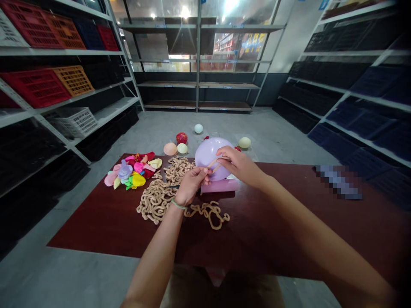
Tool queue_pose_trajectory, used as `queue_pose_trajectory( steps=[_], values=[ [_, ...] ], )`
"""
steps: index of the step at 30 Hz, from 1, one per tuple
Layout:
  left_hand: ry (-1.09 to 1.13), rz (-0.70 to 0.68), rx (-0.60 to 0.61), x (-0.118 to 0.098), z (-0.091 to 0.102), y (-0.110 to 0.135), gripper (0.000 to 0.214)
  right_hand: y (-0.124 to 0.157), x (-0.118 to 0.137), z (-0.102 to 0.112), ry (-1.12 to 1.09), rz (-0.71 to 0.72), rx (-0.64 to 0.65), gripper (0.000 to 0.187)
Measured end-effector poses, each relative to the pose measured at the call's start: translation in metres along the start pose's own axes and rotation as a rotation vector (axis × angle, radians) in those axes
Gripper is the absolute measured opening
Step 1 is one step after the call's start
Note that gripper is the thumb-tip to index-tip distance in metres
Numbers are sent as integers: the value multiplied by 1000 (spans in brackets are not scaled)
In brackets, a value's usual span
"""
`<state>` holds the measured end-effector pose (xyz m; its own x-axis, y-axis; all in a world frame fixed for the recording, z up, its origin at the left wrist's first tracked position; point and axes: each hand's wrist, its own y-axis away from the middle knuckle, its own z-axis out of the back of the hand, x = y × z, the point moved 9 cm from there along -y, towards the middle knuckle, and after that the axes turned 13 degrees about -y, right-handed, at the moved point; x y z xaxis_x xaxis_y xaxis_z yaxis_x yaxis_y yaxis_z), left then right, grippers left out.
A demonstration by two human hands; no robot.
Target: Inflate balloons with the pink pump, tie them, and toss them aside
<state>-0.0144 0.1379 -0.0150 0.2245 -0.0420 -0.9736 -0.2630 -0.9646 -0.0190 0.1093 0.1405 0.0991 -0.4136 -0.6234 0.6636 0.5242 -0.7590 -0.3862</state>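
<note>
An inflated lavender balloon (207, 149) is just beyond my two hands, above the table. A thin tan strand (212, 163) runs between my fingers in front of it. My left hand (192, 184), with a pale green band on the wrist, pinches the strand's lower end; whether the balloon's neck is in that pinch too is hidden. The fingers of my right hand (236, 160) are closed on the strand's upper end, against the balloon's right side. Below the balloon lies a pink cylinder (221, 187). Curly tan cord (156, 201) is heaped beside my left hand, with a loose length trailing rightward.
Colourful uninflated balloons (131, 171) are piled on the left of the dark red table (96, 222). Several small inflated balloons, including a red one (181, 137), rest on the floor beyond. A blurred flat object (338, 182) lies at right. Shelves with crates (35, 87) flank both sides.
</note>
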Motion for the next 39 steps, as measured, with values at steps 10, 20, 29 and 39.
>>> queue_pose_trajectory(
  steps=[10,20,29,39],
  values=[
    [-470,-95,31,-6,-10,3,41,-9,21,-4,35,-35,189,17],
    [-1190,-421,-59,-24,-27,13,29,-25,40,-46,193,109,383,17],
    [-1252,-476,-110,-26,-27,15,30,-30,28,-48,86,63,364,12],
    [-1116,-394,-87,-23,-24,14,34,-27,22,-34,116,-8,331,10]
  ],
)
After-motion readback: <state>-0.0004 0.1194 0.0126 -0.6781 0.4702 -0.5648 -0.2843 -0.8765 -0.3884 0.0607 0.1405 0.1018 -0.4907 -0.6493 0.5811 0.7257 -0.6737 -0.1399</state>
